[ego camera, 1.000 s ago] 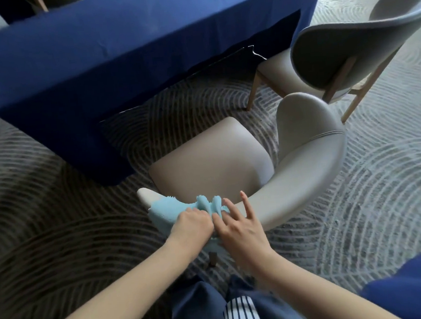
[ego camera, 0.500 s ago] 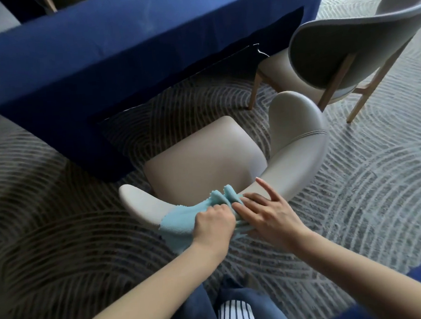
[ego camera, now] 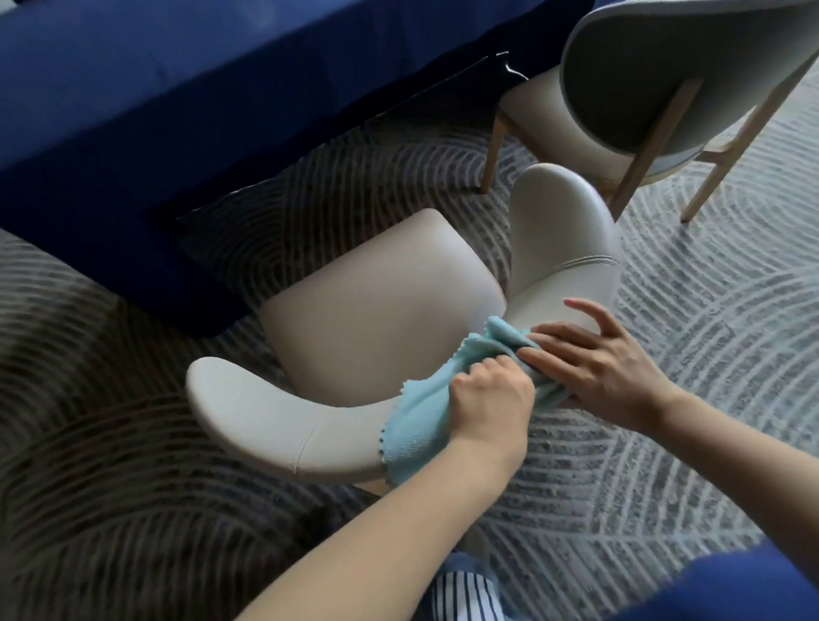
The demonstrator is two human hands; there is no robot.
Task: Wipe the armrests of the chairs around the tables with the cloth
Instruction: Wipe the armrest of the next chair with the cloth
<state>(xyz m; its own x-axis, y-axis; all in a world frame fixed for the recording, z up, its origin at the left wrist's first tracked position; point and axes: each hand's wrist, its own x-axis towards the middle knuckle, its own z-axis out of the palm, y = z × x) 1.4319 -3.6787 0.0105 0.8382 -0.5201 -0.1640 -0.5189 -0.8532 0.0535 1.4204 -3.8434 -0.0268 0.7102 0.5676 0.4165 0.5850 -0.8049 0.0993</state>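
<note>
A beige chair (ego camera: pixel 373 308) with a curved wraparound backrest and armrests stands in front of me. A light blue cloth (ego camera: pixel 421 417) is draped over the middle of the curved back. My left hand (ego camera: pixel 490 397) is fisted on the cloth and presses it onto the chair. Just right of it, my right hand (ego camera: pixel 598 364) lies flat on the cloth's right end and the backrest, fingers spread. The left armrest (ego camera: pixel 238 397) is bare; the right armrest (ego camera: pixel 562 220) curves away beyond my right hand.
A table under a long dark blue cloth (ego camera: pixel 184 83) stands beyond the chair. A second grey chair (ego camera: pixel 673 78) with wooden legs sits at the upper right. Patterned grey carpet (ego camera: pixel 742 333) covers the floor. Another blue surface (ego camera: pixel 738 593) edges in at the bottom right.
Both hands and the cloth have slid right along the curved back, from the left armrest's tip toward the middle. The left armrest is now uncovered.
</note>
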